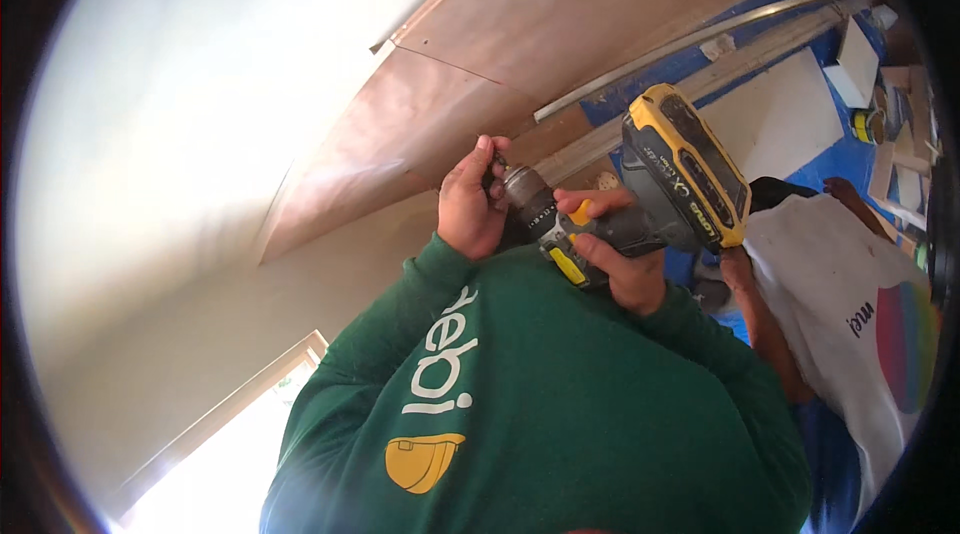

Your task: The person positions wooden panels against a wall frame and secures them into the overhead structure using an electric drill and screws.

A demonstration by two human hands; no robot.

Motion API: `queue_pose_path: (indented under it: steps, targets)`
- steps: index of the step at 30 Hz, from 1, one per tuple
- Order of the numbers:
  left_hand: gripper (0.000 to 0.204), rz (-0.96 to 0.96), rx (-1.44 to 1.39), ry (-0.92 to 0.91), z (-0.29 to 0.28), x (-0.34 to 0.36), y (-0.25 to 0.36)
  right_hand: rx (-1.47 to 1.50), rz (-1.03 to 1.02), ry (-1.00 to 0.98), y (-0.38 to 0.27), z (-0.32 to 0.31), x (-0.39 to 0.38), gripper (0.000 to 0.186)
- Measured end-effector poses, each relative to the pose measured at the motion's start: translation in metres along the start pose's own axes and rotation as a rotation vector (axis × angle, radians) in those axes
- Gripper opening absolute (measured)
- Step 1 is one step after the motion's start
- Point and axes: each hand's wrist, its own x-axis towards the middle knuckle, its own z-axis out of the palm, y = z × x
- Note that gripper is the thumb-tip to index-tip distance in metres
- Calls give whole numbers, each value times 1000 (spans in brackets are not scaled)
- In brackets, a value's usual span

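Held in front of my chest is a yellow-and-black cordless drill (541, 211), lying on its side with its chuck toward the left and its large battery (690, 169) toward the upper right. My right hand (625, 259) is closed around the drill's grip, fingers near the yellow trigger. At the tip of the chuck, my left hand (472, 199) is pinched around something small and dark. The fingers cover most of that piece, so I cannot tell its kind.
A brownish panelled surface (560, 24) meets a pale wall (170, 134) above and left. Blue sheeting (845, 162) carries long trim strips, boards and a white box (853, 64). Close on my right is another person in a white shirt (810, 264). A bright window (240, 444) is at lower left.
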Motion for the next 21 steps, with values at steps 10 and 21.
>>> queue_pose_path:
  steps: [10,21]
  targets:
    - [28,85,74,3,4,-8,8,-20,-53,-10,-4,2,4,35]
    - [31,13,110,-252,0,-17,63,-39,-9,210,-41,48,12,34]
